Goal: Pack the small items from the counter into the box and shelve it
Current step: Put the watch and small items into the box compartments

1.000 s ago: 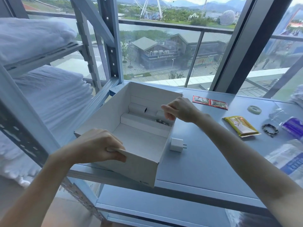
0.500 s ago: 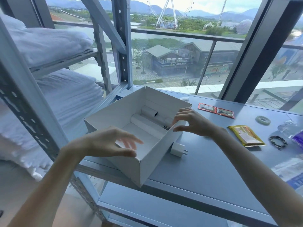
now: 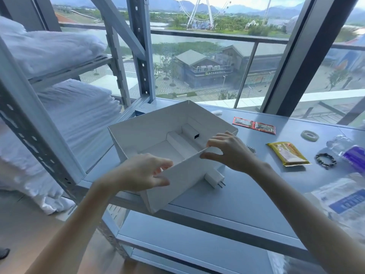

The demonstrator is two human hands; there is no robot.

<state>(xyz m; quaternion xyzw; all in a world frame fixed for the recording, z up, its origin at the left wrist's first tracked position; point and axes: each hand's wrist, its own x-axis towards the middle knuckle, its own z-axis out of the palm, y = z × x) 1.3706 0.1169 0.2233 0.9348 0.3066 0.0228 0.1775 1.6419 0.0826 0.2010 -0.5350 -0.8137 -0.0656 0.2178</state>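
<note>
White box (image 3: 158,131) sits open on the counter (image 3: 246,194), near corner over the edge, held by both hands. The left hand (image 3: 142,173) grips the near wall's left end, thumb outside and fingers curled over the rim; the right hand (image 3: 231,153) pinches the same rim between thumb and forefinger. Just below the right hand a white charger plug (image 3: 214,177) lies beside the box's wall; farther right of that hand lie red sachets (image 3: 253,125), a yellow packet (image 3: 287,154) and a bead bracelet (image 3: 325,160).

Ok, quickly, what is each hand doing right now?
Left hand: grips the box at its near wall.
Right hand: pinches the rim of the box's right wall.
</note>
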